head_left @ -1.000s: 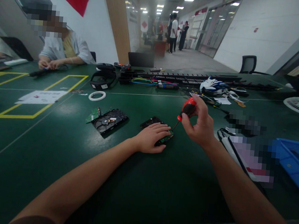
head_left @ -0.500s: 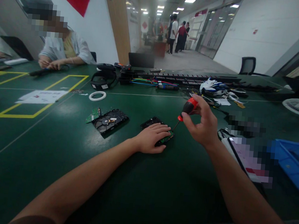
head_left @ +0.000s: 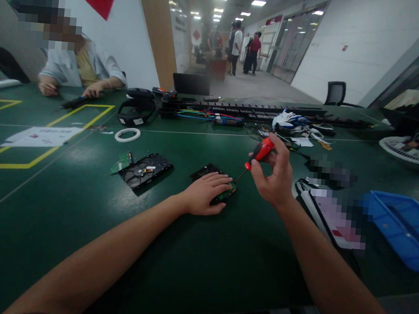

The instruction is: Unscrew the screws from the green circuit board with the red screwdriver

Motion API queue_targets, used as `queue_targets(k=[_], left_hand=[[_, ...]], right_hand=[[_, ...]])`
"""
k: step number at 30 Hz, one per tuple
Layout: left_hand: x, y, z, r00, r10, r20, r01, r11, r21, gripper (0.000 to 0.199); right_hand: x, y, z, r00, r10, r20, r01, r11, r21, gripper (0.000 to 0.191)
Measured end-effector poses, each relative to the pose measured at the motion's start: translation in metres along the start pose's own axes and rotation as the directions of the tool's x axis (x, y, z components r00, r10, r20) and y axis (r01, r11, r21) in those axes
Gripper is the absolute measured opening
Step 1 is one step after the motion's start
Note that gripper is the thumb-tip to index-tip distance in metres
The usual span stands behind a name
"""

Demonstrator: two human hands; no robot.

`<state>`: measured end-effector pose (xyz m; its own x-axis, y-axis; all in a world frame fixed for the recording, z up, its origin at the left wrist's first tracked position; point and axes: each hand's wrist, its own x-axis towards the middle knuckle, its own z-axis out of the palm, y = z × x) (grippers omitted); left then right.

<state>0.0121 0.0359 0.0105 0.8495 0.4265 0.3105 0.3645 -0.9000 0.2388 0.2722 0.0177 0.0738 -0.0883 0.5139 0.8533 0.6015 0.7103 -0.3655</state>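
Observation:
My left hand (head_left: 208,193) lies over a black hard drive (head_left: 208,170), fingers along its far side and thumb by its near edge, holding it against the table. A green circuit board (head_left: 228,194) shows on the drive between thumb and fingers; the palm covers the middle. My right hand (head_left: 276,175) is closed round the red and black handle of a screwdriver (head_left: 258,152). The screwdriver slants down to the left, its tip at the drive's right end; whether it sits in a screw I cannot tell. Left of these rests an opened hard drive (head_left: 145,172) with a loose green board (head_left: 121,163) beside it.
A white ring (head_left: 127,135), a black headset-like strap (head_left: 135,114), wired black bars (head_left: 235,110) and gloves (head_left: 289,119) lie toward the back. To the right are a pink-screened device (head_left: 331,216) and a blue tray (head_left: 401,230). Another person (head_left: 81,70) sits at the far left.
My view has turned slightly to the right, shifting everything left. Both hands keep their places at the drive; the screwdriver leans a little more. The seated person's hands have moved apart.

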Motion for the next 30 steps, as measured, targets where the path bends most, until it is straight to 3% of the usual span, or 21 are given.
queue_targets(k=[8,14,23,30], left_hand=[[-0.001,0.001,0.002,1.0,0.011,-0.012,-0.011,1.0,0.007,0.065],[-0.001,0.0,0.002,1.0,0.015,-0.011,-0.015,1.0,0.027,0.063],[0.0,0.01,-0.008,0.999,0.027,0.032,-0.032,0.988,0.153,0.061],[0.0,0.02,-0.015,0.998,-0.027,0.05,0.016,0.978,0.207,0.062]], right_hand=[[-0.006,0.006,0.002,0.997,-0.004,-0.076,-0.004,0.995,-0.098,0.085],[-0.007,0.002,0.002,0.999,0.025,-0.036,-0.026,1.0,-0.015,0.079],[-0.008,0.008,0.0,0.995,0.016,-0.099,-0.024,0.996,-0.088,0.09],[-0.007,-0.001,-0.002,0.998,0.043,-0.043,-0.046,0.997,-0.057,0.079]])
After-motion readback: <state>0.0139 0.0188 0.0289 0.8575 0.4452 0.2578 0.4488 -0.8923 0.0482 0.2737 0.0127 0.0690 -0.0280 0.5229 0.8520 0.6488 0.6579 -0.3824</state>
